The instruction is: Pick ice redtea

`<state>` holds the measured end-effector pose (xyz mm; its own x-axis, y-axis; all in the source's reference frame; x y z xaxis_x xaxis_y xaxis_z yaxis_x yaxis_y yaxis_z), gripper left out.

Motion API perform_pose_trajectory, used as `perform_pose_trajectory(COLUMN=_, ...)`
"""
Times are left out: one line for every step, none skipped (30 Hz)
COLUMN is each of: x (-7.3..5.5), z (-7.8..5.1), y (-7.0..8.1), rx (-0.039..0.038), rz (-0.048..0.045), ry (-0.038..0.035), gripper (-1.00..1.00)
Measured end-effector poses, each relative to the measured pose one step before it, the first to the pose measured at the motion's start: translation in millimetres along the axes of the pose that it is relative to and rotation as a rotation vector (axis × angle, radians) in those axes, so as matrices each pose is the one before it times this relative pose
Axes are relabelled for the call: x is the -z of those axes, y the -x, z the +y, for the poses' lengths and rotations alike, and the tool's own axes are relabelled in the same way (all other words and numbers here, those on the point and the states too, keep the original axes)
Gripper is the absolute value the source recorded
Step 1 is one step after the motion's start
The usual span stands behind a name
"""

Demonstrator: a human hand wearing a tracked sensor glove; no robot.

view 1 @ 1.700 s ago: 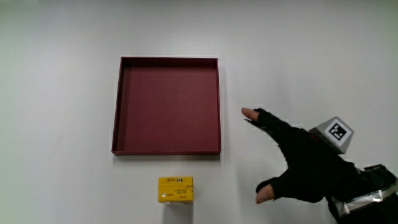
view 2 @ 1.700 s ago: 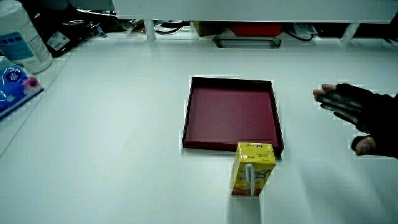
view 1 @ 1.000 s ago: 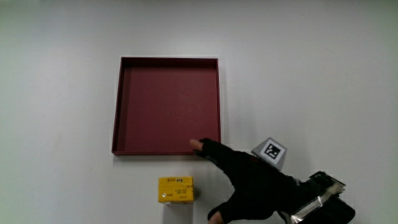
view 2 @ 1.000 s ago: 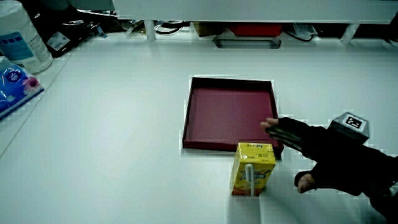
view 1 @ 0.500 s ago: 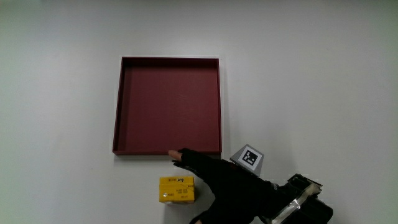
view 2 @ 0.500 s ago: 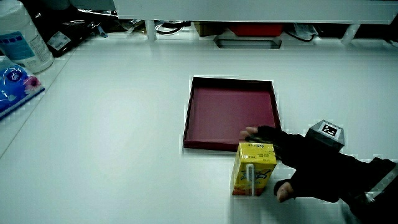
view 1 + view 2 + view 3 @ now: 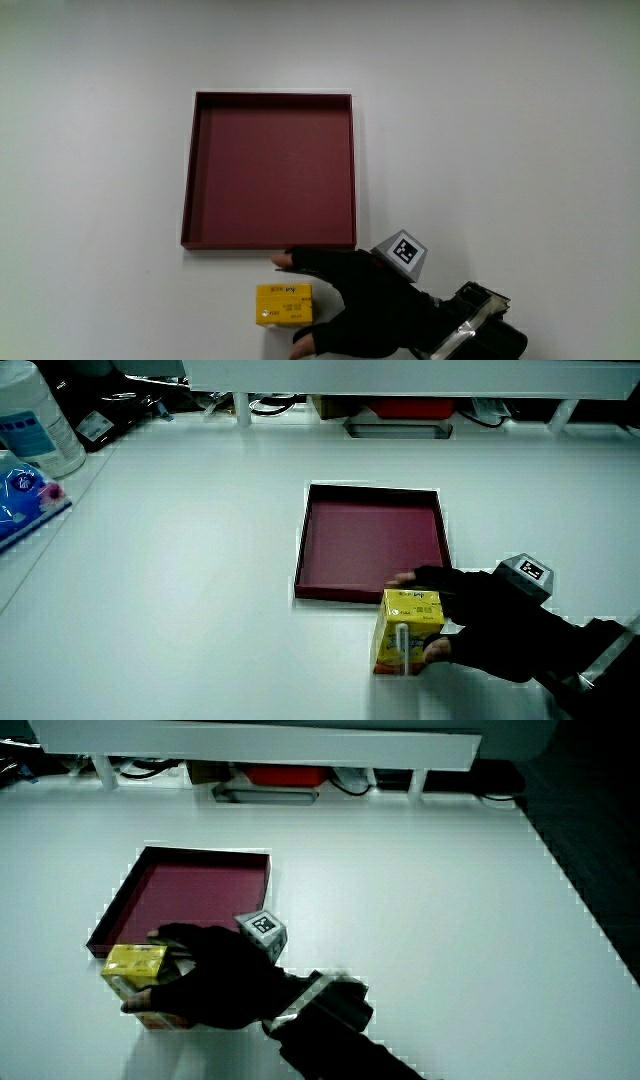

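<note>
Gloved hand cupped around yellow carton, thumb and fingers on its sides, near tabletop's edge, beside dark red tray.

Your hand sits low over the tabletop, palm down, patterned cube riding on its back. Fingers spread wide, curving round the yellow carton: index tip at the carton's edge farther from you, thumb at its nearer edge. Firm contact not confirmed. Forearm trails back toward you, angled across the tabletop.
</note>
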<state>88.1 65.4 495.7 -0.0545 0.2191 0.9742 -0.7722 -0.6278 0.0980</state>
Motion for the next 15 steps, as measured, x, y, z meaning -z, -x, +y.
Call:
perform_pose_trajectory(x=0.03, z=-0.61, y=-1.51, rx=0.00453, rz=-0.00880, ry=-0.01087, gripper=0.55)
perform_pose_trajectory(x=0.77, z=-0.01, y=0.33, rx=0.00532, rz=0.01553, ry=0.00079, gripper=0.59)
perform_pose_trajectory(x=-0.23, z=-0.57, y=-1.63, rx=0.00130, rz=0.01967, ry=0.00274, gripper=0.62)
perform_pose_trajectory(x=-0.38, z=-0.84, y=-0.62, rx=-0.00955, rz=-0.01508, ry=-0.01623, gripper=0.66)
perform_pose_trajectory(x=-0.13, z=-0.21, y=-0.55, rx=0.00630, rz=-0.00092, ry=-0.00171, gripper=0.69)
perform_pose_trajectory(x=0.66, z=0.63, y=1.44, rx=-0.00856, rz=0.00872, ry=0.00406, gripper=0.72)
perform_pose_trajectory(x=0.32, z=-0.28, y=0.92, rx=0.00176, rz=-0.01102, ry=-0.00964, gripper=0.76)
perform_pose_trajectory(x=-0.08, z=-0.02, y=-0.79, rx=-0.00182, rz=-0.00443, ry=0.00169, gripper=0.79)
perform_pose_trajectory(x=0.62, z=0.01, y=1.23, rx=-0.00009, rz=0.00275, ry=-0.00300, gripper=0.83)
perform_pose_trajectory(x=0.12, z=-0.15, y=-0.47, rx=-0.00083, rz=0.00048, ry=-0.00063, gripper=0.86)
perform_pose_trajectory(x=-0.11, z=-0.26, y=-0.74, rx=-0.00543, rz=-0.00188, ry=-0.00264, gripper=0.90)
perform_pose_trajectory(x=0.17, z=-0.08, y=0.65, rx=-0.00844, rz=0.00059, ry=-0.00733, gripper=0.93)
perform_pose_trajectory(x=-0.06, z=-0.16, y=-0.37, rx=0.00072, rz=0.00056, ry=-0.00158, gripper=0.97)
perform_pose_trajectory(x=-0.11, z=-0.10, y=-0.65, rx=0.00219, rz=0.00117, ry=-0.00236, gripper=1.00)
perform_pose_trajectory(x=0.14, z=0.46, y=0.23, rx=-0.00398, rz=0.00448, ry=0.00019, gripper=1.00)
